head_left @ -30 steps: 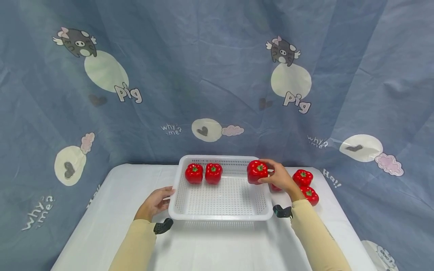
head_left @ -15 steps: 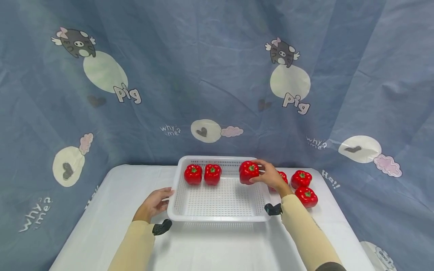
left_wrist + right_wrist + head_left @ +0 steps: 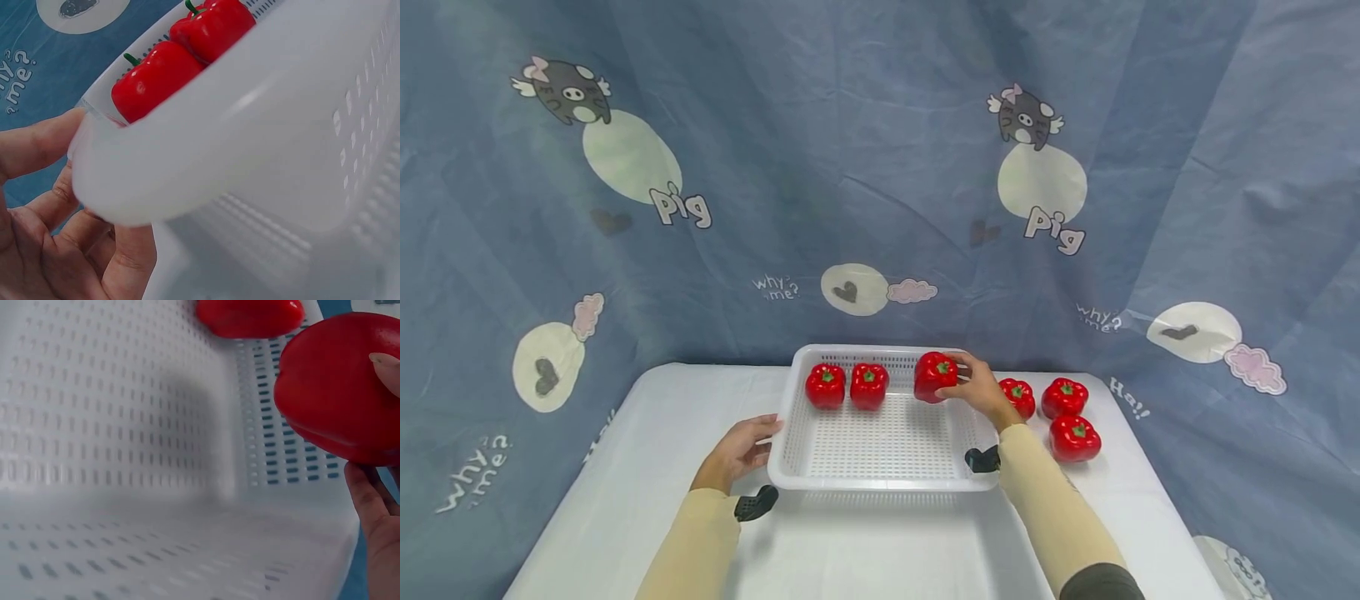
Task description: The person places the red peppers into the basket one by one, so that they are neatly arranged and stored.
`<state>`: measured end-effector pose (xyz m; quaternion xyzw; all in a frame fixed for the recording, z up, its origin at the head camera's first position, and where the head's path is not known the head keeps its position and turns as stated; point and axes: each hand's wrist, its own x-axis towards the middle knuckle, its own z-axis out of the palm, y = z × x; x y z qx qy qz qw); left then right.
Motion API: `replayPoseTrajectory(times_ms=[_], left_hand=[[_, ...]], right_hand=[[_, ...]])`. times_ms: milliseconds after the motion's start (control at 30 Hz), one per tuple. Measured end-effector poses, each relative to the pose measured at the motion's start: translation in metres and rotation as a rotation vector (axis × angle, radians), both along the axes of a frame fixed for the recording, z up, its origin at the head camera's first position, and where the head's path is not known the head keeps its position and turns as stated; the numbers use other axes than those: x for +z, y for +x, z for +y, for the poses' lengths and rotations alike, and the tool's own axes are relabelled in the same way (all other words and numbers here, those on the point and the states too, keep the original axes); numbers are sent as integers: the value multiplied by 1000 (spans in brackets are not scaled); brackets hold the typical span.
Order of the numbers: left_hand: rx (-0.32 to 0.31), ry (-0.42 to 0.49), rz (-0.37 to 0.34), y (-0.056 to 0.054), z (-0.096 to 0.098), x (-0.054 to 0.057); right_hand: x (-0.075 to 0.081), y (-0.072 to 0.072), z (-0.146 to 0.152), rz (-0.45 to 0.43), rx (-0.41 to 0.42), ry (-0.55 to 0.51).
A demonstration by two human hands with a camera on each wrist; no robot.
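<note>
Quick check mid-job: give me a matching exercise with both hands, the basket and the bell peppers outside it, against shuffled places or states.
1. Left hand
2. Right hand
3. White plastic basket
4. Three bell peppers

A. On the table, right of the basket
B. Touching the basket's left rim
C. Has two unheld bell peppers inside
D. Holding a red bell pepper

Pairs: 1-B, 2-D, 3-C, 4-A
</note>
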<state>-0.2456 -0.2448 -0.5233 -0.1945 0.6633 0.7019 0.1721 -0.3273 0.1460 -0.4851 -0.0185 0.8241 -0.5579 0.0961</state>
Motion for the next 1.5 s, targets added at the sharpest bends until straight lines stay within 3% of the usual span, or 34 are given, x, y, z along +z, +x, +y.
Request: replayPoseTrajectory(times_ms=[167, 400, 933, 1267, 1500], left_hand=[[-6, 2, 5, 0, -1, 0], [-2, 2, -4, 0, -2, 1], [21, -4, -21, -4, -4, 3], [16, -18, -17, -1, -1, -3], [4, -26, -5, 0, -1, 0]], right_hand=[[-4, -5, -8, 21, -16, 3], [-10, -8, -15, -18, -42, 9], [-21, -21, -35, 13, -26, 73], [-41, -17, -48, 44, -41, 154], [-46, -18, -49, 37, -56, 187]])
